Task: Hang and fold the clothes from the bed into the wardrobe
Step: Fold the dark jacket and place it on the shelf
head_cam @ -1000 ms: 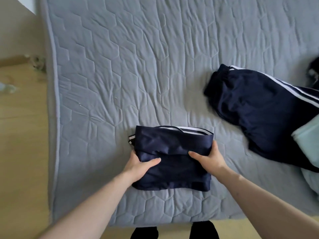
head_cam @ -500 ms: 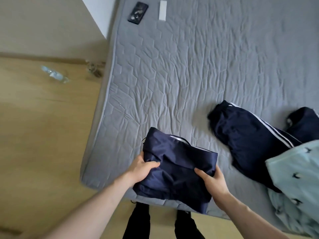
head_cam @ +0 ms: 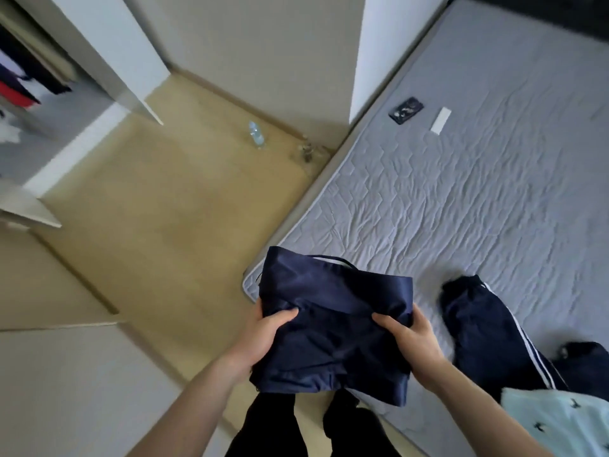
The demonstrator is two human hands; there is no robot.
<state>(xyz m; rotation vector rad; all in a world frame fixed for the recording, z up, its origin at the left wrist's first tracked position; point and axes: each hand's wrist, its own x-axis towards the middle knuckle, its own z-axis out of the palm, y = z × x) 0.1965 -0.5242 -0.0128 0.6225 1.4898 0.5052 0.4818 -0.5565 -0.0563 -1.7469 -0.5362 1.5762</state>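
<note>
A folded navy garment point(head_cam: 336, 324) is lifted off the grey bed point(head_cam: 461, 199), above its near corner. My left hand point(head_cam: 263, 338) grips its left edge with the thumb on top. On the garment's right edge my right hand point(head_cam: 412, 341) holds on the same way. Navy trousers with white side stripes point(head_cam: 487, 334) lie unfolded on the bed to the right. A pale mint garment with small dark prints point(head_cam: 560, 420) lies at the bottom right. The open wardrobe point(head_cam: 39, 103) with hanging clothes shows at the far left.
A wooden floor point(head_cam: 158, 232) lies between bed and wardrobe. A plastic bottle point(head_cam: 256, 135) stands on it near the wall. A dark phone point(head_cam: 406, 110) and a white strip point(head_cam: 441, 120) lie far up the bed. An open white wardrobe door point(head_cam: 108, 54) juts out.
Both hands have lifted the folded navy garment off the bed. The view has swung left, bringing the floor and the open wardrobe into sight.
</note>
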